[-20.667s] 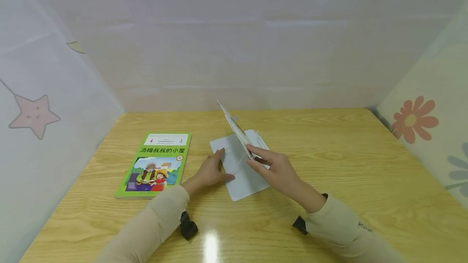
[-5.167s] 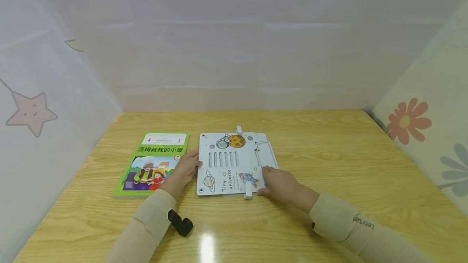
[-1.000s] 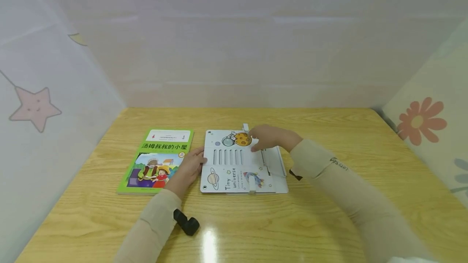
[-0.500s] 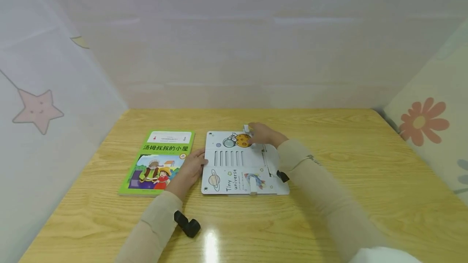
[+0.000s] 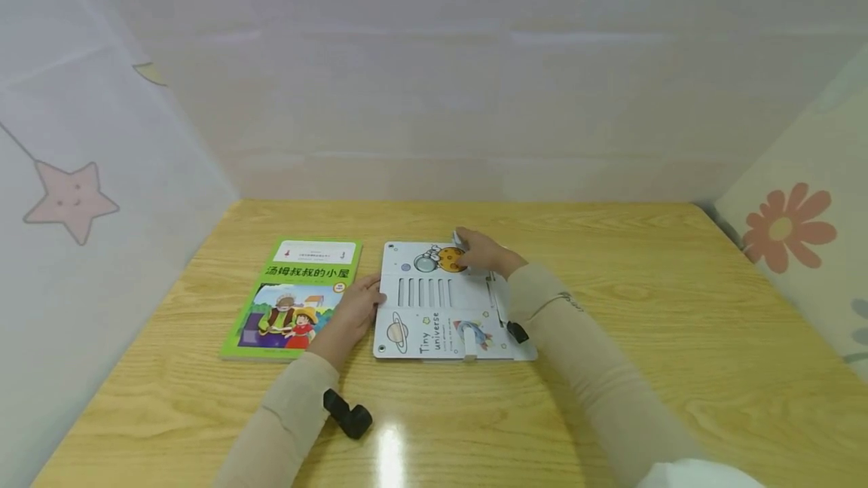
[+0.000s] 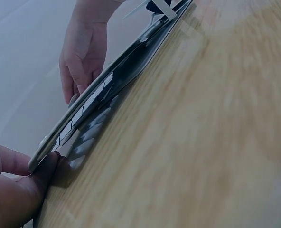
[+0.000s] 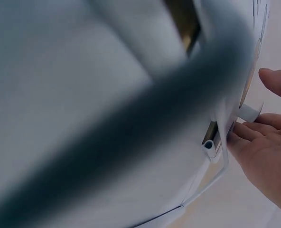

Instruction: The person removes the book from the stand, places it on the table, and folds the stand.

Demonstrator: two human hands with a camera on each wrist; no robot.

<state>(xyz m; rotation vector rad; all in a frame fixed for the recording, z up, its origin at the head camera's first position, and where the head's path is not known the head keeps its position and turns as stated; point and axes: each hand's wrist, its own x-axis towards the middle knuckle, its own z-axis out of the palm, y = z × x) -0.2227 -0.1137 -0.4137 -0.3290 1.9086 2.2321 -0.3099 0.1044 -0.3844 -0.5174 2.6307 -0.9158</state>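
Note:
A white folding book stand (image 5: pixel 468 296) printed with an astronaut, planets and "Tiny universe" lies flat on the table. My left hand (image 5: pixel 356 312) pinches its left edge; the left wrist view has the thumb and a finger on either face of the panel edge (image 6: pixel 69 121). At the stand's far edge, my right hand (image 5: pixel 484 253) touches a small white page clip (image 5: pixel 456 236). In the right wrist view, the right fingers (image 7: pixel 261 130) lie against that clip (image 7: pixel 248 112), with the thumb held apart. A second page clip (image 5: pixel 469 345) sits on the near edge.
A green-covered children's book (image 5: pixel 291 300) lies left of the stand, partly behind my left hand and forearm. A wire support (image 7: pixel 219 175) shows at the stand's right side. Pale cloth walls (image 5: pixel 434 119) enclose the wooden table (image 5: pixel 644 307).
From the stand's right side, my right hand has moved to the far clip, which now looks more tilted. Earlier the stand was held half unfolded. My left hand stays at the left edge.

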